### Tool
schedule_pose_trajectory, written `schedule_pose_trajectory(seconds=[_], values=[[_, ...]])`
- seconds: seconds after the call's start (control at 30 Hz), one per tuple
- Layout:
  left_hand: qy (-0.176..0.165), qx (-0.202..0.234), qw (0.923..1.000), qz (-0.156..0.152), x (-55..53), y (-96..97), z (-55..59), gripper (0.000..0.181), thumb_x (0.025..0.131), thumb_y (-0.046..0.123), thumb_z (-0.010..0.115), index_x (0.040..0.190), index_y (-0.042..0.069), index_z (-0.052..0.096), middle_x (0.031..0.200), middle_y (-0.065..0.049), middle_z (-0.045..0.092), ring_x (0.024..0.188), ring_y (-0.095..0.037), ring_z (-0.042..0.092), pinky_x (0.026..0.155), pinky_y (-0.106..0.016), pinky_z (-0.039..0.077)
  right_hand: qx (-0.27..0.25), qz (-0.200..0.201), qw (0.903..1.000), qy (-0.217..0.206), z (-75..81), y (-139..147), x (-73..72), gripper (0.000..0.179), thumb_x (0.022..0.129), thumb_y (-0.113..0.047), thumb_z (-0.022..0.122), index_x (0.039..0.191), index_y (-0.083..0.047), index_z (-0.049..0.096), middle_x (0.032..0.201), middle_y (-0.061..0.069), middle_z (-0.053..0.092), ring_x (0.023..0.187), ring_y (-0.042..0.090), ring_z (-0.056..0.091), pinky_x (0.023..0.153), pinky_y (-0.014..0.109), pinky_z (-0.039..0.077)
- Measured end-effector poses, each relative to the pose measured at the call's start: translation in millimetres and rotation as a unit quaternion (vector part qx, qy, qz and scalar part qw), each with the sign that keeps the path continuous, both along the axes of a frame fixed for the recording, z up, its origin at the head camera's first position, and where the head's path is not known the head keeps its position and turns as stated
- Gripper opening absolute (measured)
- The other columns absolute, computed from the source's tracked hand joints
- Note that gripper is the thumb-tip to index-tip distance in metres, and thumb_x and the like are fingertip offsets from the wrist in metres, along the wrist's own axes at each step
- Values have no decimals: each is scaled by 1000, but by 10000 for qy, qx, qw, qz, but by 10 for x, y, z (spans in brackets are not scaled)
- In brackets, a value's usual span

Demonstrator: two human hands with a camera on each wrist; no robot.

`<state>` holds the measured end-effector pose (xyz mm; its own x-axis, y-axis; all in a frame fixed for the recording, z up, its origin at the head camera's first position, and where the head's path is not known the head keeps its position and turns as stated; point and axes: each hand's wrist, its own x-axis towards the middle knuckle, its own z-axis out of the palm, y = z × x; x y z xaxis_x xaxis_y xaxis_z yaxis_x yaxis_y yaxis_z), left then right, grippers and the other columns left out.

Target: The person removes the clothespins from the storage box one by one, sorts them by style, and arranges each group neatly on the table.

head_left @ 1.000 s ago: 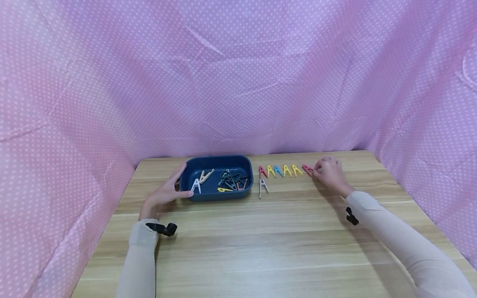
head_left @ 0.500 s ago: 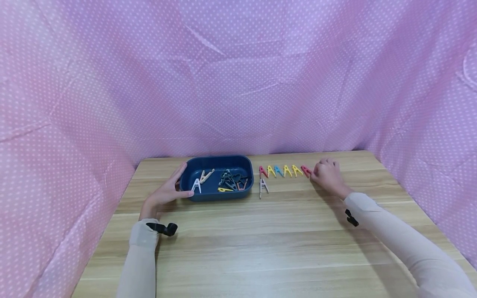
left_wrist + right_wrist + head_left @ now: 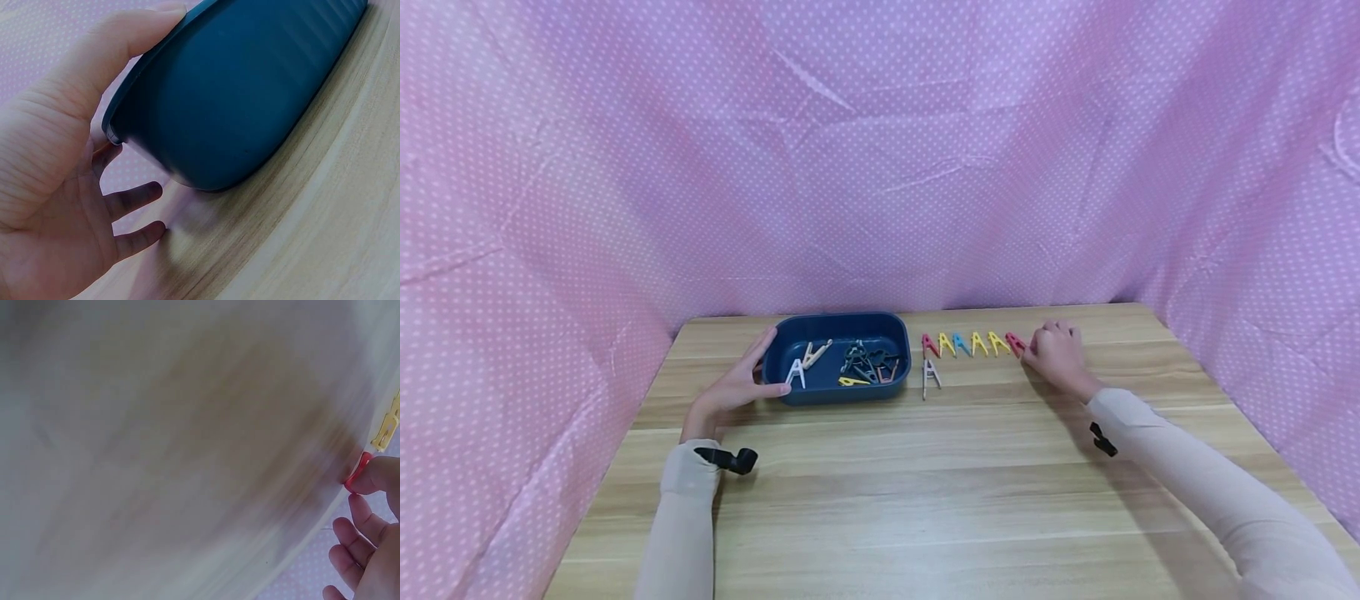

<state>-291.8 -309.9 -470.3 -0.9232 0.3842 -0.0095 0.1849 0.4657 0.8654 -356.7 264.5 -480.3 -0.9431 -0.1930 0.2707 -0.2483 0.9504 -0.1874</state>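
Observation:
My left hand (image 3: 735, 389) holds the left end of a dark blue plastic tub (image 3: 835, 397), thumb on the front rim and fingers spread along the far side. In the left wrist view the lower fingertips stand off the tub's wall. Far to the right, my right hand (image 3: 1060, 357) pinches a red clothespin (image 3: 1015, 343) by its near end, low at the table. This clothespin is the rightmost of a row with a red (image 3: 928, 344), a blue (image 3: 960, 344) and several yellow clothespins (image 3: 997, 342). Below the row's left end lies a grey clothespin (image 3: 931, 378).
Inside the tub lie a white clothespin (image 3: 796, 373), a cream one (image 3: 815, 354), a yellow one (image 3: 852, 382) and a pile of dark green ones (image 3: 861, 363). A pink dotted curtain (image 3: 880, 167) hangs behind the wooden table (image 3: 850, 500).
My right hand has brought the red clothespin slightly left, closer to the last yellow one, and turned it more in line with the row. The left hand and tub have stayed put.

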Motion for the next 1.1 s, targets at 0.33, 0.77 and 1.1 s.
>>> schedule_pose_trajectory(seconds=[0.33, 0.77, 1.1], values=[[79, -48, 10000, -30, 10, 5, 8, 108, 92, 22, 77, 166, 21, -2, 173, -8, -10, 157, -43, 2, 123, -67, 15, -269, 98, 9996, 13, -11, -38, 28, 19, 84, -17, 69, 70, -4, 70, 87, 16, 62, 89, 36, 49, 83, 53, 35], [-1, -14, 10000, -8, -5, -15, -14, 108, 91, 22, 77, 166, 24, -2, 173, -8, -10, 156, -46, 3, 122, -68, 15, -400, 246, 9989, -21, -41, -18, 59, 14, 84, -15, 68, 77, -3, 70, 91, 16, 63, 90, 35, 48, 82, 53, 37], [-3, 1, 10000, -7, -2, -14, -10, 108, 91, 22, 77, 166, 24, -2, 173, -7, -11, 156, -46, 3, 122, -67, 15, -448, 298, 9986, -12, -49, -13, 61, 13, 85, -16, 70, 86, -2, 71, 91, 15, 64, 90, 33, 50, 83, 53, 37]])
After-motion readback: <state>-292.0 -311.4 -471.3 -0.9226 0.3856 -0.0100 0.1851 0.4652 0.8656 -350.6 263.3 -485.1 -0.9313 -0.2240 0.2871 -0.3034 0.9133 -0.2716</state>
